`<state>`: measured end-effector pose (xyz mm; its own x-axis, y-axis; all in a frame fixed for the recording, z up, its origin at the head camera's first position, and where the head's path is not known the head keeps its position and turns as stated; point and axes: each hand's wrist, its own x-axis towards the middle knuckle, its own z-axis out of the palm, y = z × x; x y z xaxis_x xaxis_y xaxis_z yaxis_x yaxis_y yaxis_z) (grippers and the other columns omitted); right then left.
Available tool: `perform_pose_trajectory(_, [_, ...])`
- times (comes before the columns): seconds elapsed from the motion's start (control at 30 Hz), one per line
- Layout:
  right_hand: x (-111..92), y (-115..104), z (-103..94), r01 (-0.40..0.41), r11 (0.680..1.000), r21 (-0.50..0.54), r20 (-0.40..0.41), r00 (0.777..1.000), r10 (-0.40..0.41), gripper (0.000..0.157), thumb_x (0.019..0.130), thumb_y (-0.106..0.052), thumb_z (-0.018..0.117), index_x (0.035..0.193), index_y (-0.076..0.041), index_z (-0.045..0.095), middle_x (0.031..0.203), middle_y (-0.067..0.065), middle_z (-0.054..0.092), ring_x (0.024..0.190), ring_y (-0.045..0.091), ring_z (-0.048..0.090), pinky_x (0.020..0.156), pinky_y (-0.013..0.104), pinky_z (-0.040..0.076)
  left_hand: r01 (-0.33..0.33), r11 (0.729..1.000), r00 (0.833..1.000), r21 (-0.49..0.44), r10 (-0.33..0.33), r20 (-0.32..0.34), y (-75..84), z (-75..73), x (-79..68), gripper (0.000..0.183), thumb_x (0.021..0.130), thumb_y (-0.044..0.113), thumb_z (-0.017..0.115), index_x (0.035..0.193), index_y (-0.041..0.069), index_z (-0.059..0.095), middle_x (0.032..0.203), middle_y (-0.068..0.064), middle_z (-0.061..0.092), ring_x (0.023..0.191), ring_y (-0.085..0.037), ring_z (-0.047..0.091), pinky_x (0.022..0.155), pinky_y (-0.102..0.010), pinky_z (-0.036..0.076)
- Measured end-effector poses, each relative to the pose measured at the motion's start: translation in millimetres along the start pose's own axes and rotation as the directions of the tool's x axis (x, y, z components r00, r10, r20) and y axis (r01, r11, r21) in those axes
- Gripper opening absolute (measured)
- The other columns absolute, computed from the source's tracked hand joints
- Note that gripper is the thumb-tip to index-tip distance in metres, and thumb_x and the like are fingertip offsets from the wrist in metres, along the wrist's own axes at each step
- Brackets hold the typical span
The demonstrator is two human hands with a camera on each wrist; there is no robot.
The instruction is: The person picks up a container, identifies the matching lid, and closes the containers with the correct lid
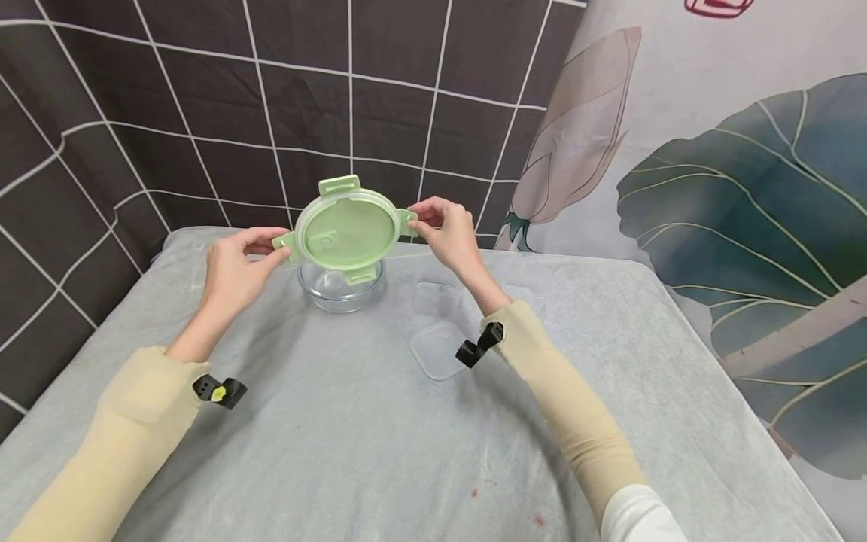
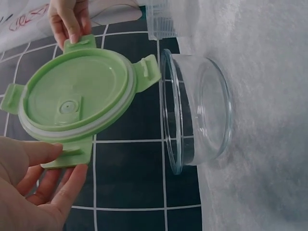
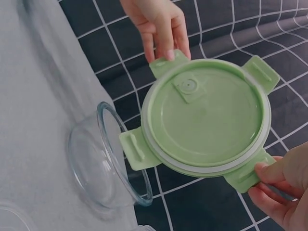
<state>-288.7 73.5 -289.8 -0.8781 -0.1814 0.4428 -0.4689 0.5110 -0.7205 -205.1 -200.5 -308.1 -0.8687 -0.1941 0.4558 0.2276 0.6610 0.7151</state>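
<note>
A round green lid with a pale sealing ring and locking tabs is held up between both hands, its underside tilted toward me. My left hand pinches the tab on the lid's left, thumb on the near face and fingers behind. The opposite tab is pinched by my right hand. Below and just behind the lid, a round clear glass bowl stands upright on the cloth, partly covered by the lid in the head view. The left wrist view shows the lid apart from the bowl's rim.
Right of the bowl, a clear square plastic lid lies flat on the grey cloth-covered table. Behind it stands a clear plastic container, and another transparent piece is past the right wrist. A dark checked curtain hangs along the back.
</note>
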Motion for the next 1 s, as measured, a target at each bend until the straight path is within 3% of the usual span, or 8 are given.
perform_pose_trajectory(0.17, [1.1,-2.5,-0.7,0.02,1.0,-0.011,-0.013,1.0,-0.02,0.017,0.077,-0.013,0.07,0.093,-0.009,0.069,0.087,0.006,0.071,0.074,0.012,0.067,0.065,0.019,0.053,-0.034,0.998,0.998,-0.045,0.031,-0.048,-1.7,0.7,2.8,0.024,0.077,0.011,0.067,0.101,0.008,0.069,0.079,0.001,0.067,0.065,0.021,0.05,0.059,0.0,0.042])
perform_pose_trajectory(0.33, [4.2,-4.7,-1.5,0.014,1.0,-0.02,-0.022,1.0,-0.015,0.015,0.076,-0.013,0.071,0.091,-0.009,0.069,0.086,0.005,0.071,0.073,0.012,0.067,0.065,0.019,0.053,-0.059,0.996,0.996,-0.06,0.054,-0.075,-0.5,1.0,5.4,0.023,0.078,0.01,0.066,0.101,0.006,0.069,0.09,-0.013,0.066,0.069,0.02,0.05,0.063,0.003,0.043])
perform_pose_trajectory(0.5, [6.3,-3.6,0.1,-0.008,0.999,-0.042,-0.03,1.0,0.006,0.014,0.075,-0.013,0.072,0.089,-0.01,0.07,0.085,0.004,0.071,0.073,0.011,0.066,0.064,0.018,0.051,-0.103,0.993,0.99,-0.061,0.097,-0.099,-1.1,2.0,5.8,0.021,0.078,0.007,0.066,0.098,0.004,0.069,0.089,-0.012,0.065,0.07,0.022,0.05,0.064,0.003,0.043])
perform_pose_trajectory(0.83, [7.0,8.3,8.7,-0.041,0.998,-0.053,-0.042,0.998,0.039,0.013,0.073,-0.013,0.074,0.085,-0.011,0.071,0.083,0.004,0.072,0.072,0.012,0.067,0.059,0.015,0.048,-0.212,0.973,0.972,-0.085,0.201,-0.123,-8.5,6.5,8.0,0.016,0.076,0.0,0.066,0.091,0.0,0.071,0.082,-0.011,0.063,0.069,0.02,0.051,0.065,0.002,0.044])
perform_pose_trajectory(1.0, [7.8,12.8,12.4,-0.07,0.996,-0.059,-0.039,0.997,0.067,0.012,0.073,-0.014,0.074,0.085,-0.011,0.071,0.084,0.003,0.072,0.074,0.011,0.067,0.058,0.016,0.048,-0.289,0.955,0.95,-0.071,0.276,-0.147,-11.7,8.8,7.1,0.014,0.073,-0.004,0.066,0.086,-0.001,0.071,0.078,-0.015,0.063,0.07,0.019,0.049,0.066,0.002,0.044])
